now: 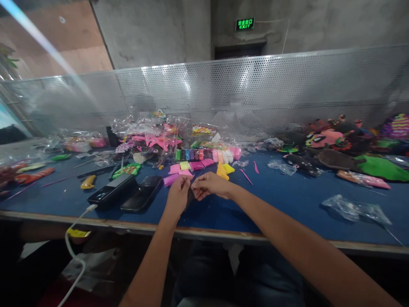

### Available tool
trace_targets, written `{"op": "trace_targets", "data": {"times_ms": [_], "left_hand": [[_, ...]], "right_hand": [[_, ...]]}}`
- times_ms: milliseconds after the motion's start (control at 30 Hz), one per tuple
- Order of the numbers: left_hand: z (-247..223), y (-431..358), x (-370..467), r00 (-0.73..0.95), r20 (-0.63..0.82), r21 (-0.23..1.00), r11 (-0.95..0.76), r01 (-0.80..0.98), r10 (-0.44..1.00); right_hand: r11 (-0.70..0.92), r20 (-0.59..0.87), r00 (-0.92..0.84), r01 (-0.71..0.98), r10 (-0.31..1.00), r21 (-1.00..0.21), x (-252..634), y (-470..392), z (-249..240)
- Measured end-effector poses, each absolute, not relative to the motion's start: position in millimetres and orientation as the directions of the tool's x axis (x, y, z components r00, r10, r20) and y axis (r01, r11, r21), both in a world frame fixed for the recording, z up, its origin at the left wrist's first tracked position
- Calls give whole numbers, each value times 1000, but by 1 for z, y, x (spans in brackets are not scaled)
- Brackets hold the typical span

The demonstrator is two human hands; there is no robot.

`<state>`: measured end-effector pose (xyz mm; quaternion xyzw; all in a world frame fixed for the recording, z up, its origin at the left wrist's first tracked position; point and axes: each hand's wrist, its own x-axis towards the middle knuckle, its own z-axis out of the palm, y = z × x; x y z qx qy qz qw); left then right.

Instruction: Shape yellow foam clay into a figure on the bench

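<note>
My left hand (179, 192) and my right hand (211, 186) come close together above the blue table, fingers pinched. Between them is a small dark, partly see-through piece (191, 197), possibly a wrapper; its kind is too small to make out. Just beyond the fingers lie pink and purple clay packets (174, 179). A yellow-orange clay packet (223, 171) sits past my right hand. To the left of my left hand rest a black phone (142, 194) and a black power bank (112, 189) with a white cable plugged in.
A row of coloured clay packs (207, 154) stands farther back, near a heap of pink toys in plastic (156, 140). Purple modelling tools (246, 176) and a crumpled clear bag (356, 209) lie to the right. Plush pieces (338, 157) fill the far right. A perforated metal screen (198, 85) closes the back.
</note>
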<state>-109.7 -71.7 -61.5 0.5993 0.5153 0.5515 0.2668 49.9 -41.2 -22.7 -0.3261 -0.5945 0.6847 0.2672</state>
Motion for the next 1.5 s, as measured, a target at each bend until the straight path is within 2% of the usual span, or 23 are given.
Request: {"op": "trace_targets", "data": {"times_ms": [800, 1000, 1133, 1233, 1333, 1400, 1500], "left_hand": [[-59, -74, -108, -136, 386, 883, -323, 340, 912], [-55, -78, -104, -67, 475, 811, -407, 419, 877], [-54, -78, -100, -38, 515, 779, -448, 438, 857], [-46, -76, -96, -100, 568, 744, -458, 486, 817], [-29, -73, -89, -164, 662, 651, -452, 611, 732], [-15, -69, -83, -57, 572, 684, -438, 583, 818], [2, -57, -73, 108, 417, 788, -418, 451, 902]], "right_hand": [[-116, -134, -659, 71, 740, -991, 51, -39, -26], [56, -105, -620, 235, 778, -970, 52, -42, -18], [153, -122, -669, 337, 734, -929, 53, -44, -16], [255, 0, -660, 290, 751, -923, 51, -42, -18], [399, 258, -460, 241, 850, -884, 53, -37, -17], [480, 397, -317, 249, 861, -841, 59, -33, -13], [590, 515, -299, 278, 803, -758, 72, -28, -5]]}}
